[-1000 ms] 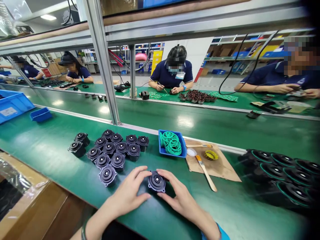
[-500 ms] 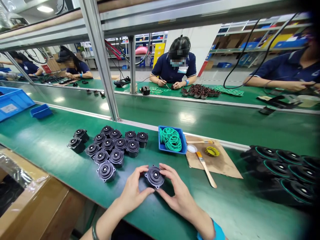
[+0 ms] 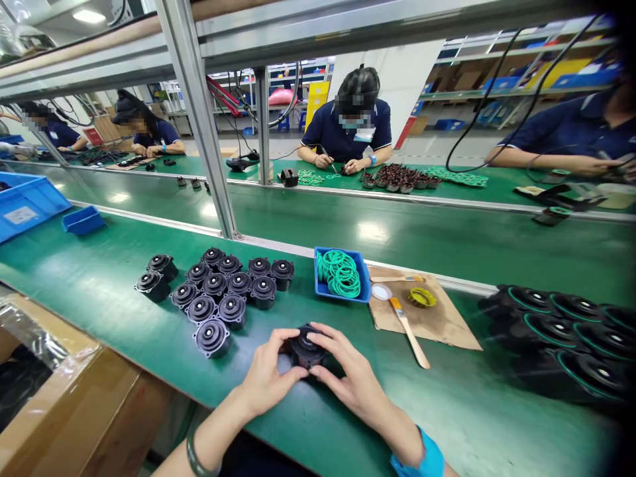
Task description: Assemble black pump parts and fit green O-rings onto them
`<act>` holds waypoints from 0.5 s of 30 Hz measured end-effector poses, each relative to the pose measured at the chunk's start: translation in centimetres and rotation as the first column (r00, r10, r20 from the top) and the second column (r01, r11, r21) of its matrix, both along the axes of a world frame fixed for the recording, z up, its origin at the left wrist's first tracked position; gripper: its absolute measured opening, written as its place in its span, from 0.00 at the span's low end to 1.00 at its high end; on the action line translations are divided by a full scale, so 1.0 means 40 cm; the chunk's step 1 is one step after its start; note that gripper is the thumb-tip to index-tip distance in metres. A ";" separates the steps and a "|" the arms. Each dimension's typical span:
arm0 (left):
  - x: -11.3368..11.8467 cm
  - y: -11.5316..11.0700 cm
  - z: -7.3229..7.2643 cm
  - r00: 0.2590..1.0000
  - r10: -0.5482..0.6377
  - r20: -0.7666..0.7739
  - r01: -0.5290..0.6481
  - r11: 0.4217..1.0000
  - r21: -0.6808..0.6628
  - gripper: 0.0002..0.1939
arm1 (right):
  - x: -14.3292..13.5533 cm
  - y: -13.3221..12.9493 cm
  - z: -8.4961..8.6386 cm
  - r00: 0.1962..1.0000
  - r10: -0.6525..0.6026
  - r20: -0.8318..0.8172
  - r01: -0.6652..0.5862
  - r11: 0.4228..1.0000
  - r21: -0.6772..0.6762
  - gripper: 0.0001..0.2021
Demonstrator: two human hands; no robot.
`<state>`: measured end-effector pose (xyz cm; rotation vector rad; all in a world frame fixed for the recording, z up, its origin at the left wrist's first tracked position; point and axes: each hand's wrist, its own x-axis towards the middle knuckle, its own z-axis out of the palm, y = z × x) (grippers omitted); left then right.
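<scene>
Between my two hands, over the near part of the green bench, is a round black motor housing (image 3: 304,350) with stepped rings on top. My left hand (image 3: 272,371) grips its left side, thumb at the front. On the other side my right hand (image 3: 348,371) grips it too, its fingers lying across the top and hiding part of it. Further left stands a group of similar black housings (image 3: 214,285), lugs around their rims. A small blue bin (image 3: 368,291) beyond my hands holds green rubber rings (image 3: 342,273).
Right of the bin, a brown cardboard sheet (image 3: 447,328) carries a brush (image 3: 408,331), a yellow ring-shaped container (image 3: 421,297) and a white lid (image 3: 381,293). Black housings with green rings (image 3: 561,328) stand far right. A metal post (image 3: 199,119) rises ahead; co-workers sit across the line.
The housing has tipped from facing me to more upright and moved slightly away. My right fingers have slid further over its top.
</scene>
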<state>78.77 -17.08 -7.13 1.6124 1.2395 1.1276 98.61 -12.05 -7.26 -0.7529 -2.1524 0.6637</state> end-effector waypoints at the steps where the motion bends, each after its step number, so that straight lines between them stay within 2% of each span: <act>1: 0.002 0.000 0.012 0.997 -0.023 0.073 0.026 0.998 -0.051 0.28 | 0.000 0.001 0.009 1.000 0.002 -0.015 -0.002 1.000 -0.027 0.19; 4: 0.011 -0.001 0.049 0.952 -0.051 0.303 0.114 0.974 -0.194 0.29 | -0.004 0.003 0.035 0.994 -0.003 -0.111 -0.010 0.993 -0.116 0.22; 8: 0.030 -0.001 0.087 0.873 0.026 0.488 0.185 0.907 -0.379 0.34 | -0.013 -0.005 0.055 0.971 -0.057 -0.233 -0.003 0.969 -0.248 0.28; 11: 0.041 0.004 0.102 0.845 0.087 0.527 0.184 0.879 -0.439 0.36 | -0.018 -0.017 0.065 0.967 -0.096 -0.238 -0.003 0.923 -0.385 0.26; 15: 0.049 0.009 0.107 0.846 0.120 0.520 0.170 0.863 -0.476 0.36 | -0.023 -0.028 0.071 0.967 -0.137 -0.217 -0.007 0.830 -0.557 0.24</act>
